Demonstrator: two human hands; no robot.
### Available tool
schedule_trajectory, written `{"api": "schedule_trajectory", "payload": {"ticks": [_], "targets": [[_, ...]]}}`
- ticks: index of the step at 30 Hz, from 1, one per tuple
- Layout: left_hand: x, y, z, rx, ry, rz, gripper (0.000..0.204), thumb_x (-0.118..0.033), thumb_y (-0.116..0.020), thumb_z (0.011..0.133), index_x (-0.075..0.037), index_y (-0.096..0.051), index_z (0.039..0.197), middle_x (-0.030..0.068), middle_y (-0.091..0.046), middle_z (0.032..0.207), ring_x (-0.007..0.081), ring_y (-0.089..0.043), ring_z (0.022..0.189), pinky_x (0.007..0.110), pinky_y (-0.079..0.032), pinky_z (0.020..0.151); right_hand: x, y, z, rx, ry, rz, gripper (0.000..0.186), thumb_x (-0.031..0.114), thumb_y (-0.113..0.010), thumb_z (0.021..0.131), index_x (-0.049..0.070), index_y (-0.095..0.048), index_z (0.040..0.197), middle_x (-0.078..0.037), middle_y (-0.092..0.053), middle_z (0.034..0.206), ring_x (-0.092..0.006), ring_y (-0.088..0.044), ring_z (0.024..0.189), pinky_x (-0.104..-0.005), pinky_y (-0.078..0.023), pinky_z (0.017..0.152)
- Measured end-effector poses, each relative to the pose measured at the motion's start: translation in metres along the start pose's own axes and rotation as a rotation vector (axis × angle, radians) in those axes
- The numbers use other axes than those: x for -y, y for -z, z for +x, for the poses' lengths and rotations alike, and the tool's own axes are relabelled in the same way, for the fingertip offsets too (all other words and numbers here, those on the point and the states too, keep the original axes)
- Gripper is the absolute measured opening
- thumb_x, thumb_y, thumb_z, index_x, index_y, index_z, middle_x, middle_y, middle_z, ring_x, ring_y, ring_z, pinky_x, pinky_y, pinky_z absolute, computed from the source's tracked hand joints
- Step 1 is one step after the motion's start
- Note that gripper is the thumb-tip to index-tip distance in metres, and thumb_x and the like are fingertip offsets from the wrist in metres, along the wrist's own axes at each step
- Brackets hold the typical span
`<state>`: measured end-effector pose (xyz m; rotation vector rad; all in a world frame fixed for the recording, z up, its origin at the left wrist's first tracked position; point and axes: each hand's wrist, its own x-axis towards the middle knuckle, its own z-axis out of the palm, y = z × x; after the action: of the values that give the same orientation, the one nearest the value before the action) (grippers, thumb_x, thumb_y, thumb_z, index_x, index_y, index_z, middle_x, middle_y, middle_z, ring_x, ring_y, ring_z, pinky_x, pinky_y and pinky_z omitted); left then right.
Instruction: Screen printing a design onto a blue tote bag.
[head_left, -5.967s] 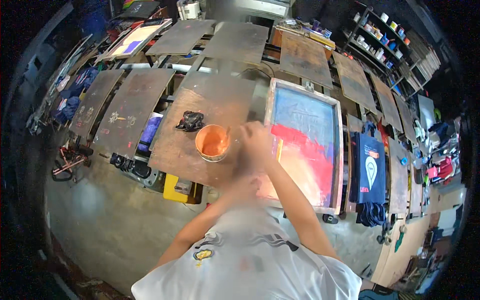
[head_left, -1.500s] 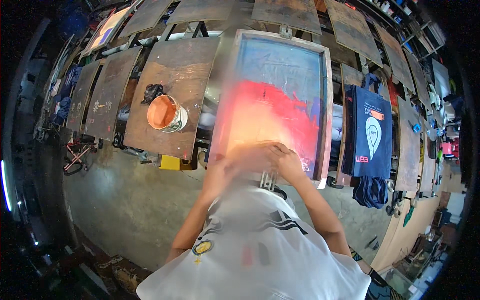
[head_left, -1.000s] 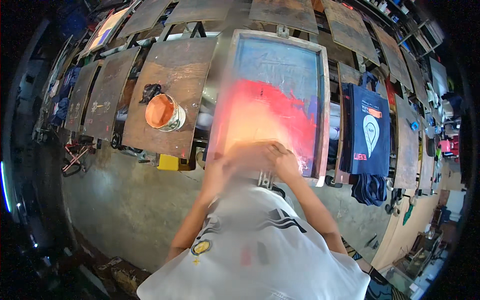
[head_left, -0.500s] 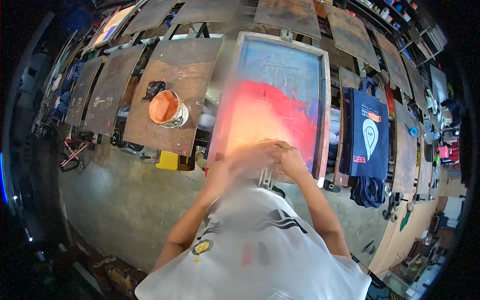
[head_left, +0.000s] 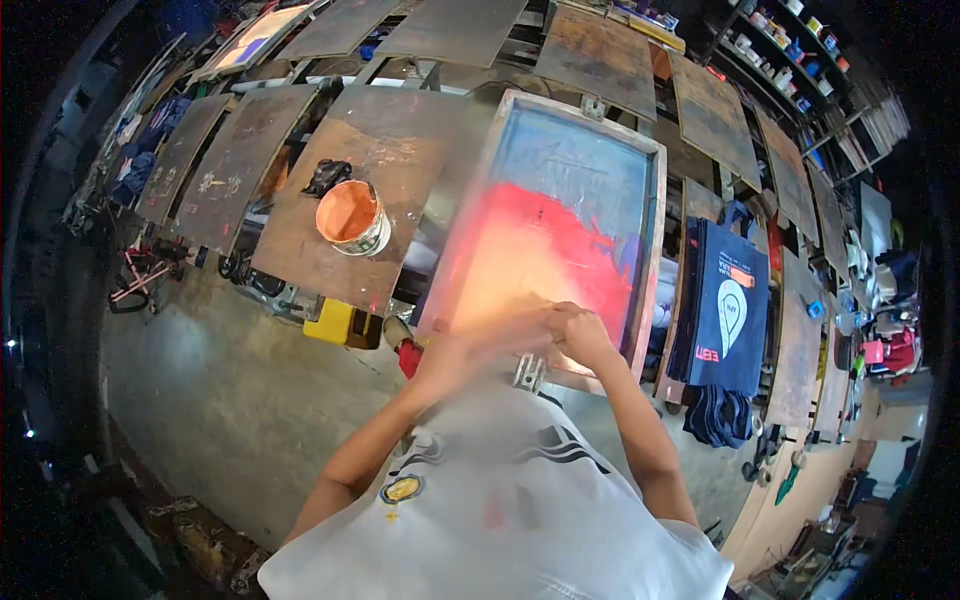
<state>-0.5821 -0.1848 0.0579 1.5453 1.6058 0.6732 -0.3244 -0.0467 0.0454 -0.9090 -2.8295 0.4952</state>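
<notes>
A wooden-framed screen point(head_left: 661, 175) lies on the bench, with blue mesh at its far end and red and pale orange ink over its near part. My right hand point(head_left: 580, 335) is at the near end of the screen, fingers closed round something I cannot make out. My left hand point(head_left: 440, 365) is low at the near left of the screen, its fingers smeared by blur. A metal clamp point(head_left: 530, 372) sits below my hands. To the left, a tub of orange ink point(head_left: 352, 218) stands on a brown board point(head_left: 300, 250) beside a crumpled black plastic bag point(head_left: 326, 177).
A stack of navy printed bags point(head_left: 722, 330) lies right of the screen. Rows of boards point(head_left: 595, 60) surround it. Shelves of containers point(head_left: 770, 55) stand at the back right. A yellow box point(head_left: 338, 322) and a shoe point(head_left: 398, 333) show on the floor below.
Six seconds ago my right hand was beside the ink tub; now both hands are at the screen's near end. In the last second the hands moved little, while the view shifted slightly.
</notes>
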Motion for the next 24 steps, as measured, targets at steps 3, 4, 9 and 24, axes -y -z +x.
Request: {"api": "schedule_trajectory", "payload": {"ticks": [3, 4, 9, 24], "targets": [[-0.014, 0.011, -0.008, -0.051, -0.062, -0.054, 0.035, -0.023, -0.074, 0.087, 0.000, -0.068, 0.112, 0.0156, -0.072, 0.088, 0.0244, -0.070, 0.078, 0.035, -0.054, 0.072, -0.005, 0.008, 0.013, 0.058, 0.047, 0.022, 0.038, 0.009, -0.063, 0.074, 0.016, -0.068, 0.111, -0.006, -0.070, 0.099, -0.0275, -0.066, 0.098, -0.0433, -0.055, 0.077], [-0.009, 0.010, -0.007, -0.060, -0.063, -0.057, 0.035, -0.023, -0.074, 0.087, 0.000, -0.068, 0.112, 0.0156, -0.072, 0.088, 0.0244, -0.070, 0.078, 0.035, -0.054, 0.072, -0.004, 0.012, 0.020, 0.060, 0.054, 0.017, 0.038, 0.009, -0.063, 0.074, 0.016, -0.068, 0.111, -0.006, -0.070, 0.099, -0.0275, -0.066, 0.098, -0.0433, -0.055, 0.077], [0.001, 0.035, 0.021, -0.278, 0.075, -0.239, 0.032, -0.021, -0.069, 0.090, 0.001, -0.068, 0.113, 0.0101, -0.068, 0.077, 0.0174, -0.064, 0.067, 0.034, -0.052, 0.065, 0.002, 0.032, 0.079, 0.126, -0.055, -0.053, 0.037, 0.008, -0.061, 0.075, 0.017, -0.070, 0.110, -0.010, -0.070, 0.103, -0.0281, -0.065, 0.102, -0.0458, -0.054, 0.081], [0.054, -0.017, 0.036, -0.204, 0.093, 0.119, 0.029, -0.026, -0.072, 0.088, 0.000, -0.071, 0.102, 0.0148, -0.068, 0.074, 0.0245, -0.066, 0.066, 0.039, -0.050, 0.063, -0.043, 0.007, 0.097, 0.209, 0.116, 0.067, 0.029, 0.010, -0.065, 0.081, 0.021, -0.068, 0.107, -0.013, -0.060, 0.093, -0.0322, -0.063, 0.091, -0.0436, -0.052, 0.076]]}}
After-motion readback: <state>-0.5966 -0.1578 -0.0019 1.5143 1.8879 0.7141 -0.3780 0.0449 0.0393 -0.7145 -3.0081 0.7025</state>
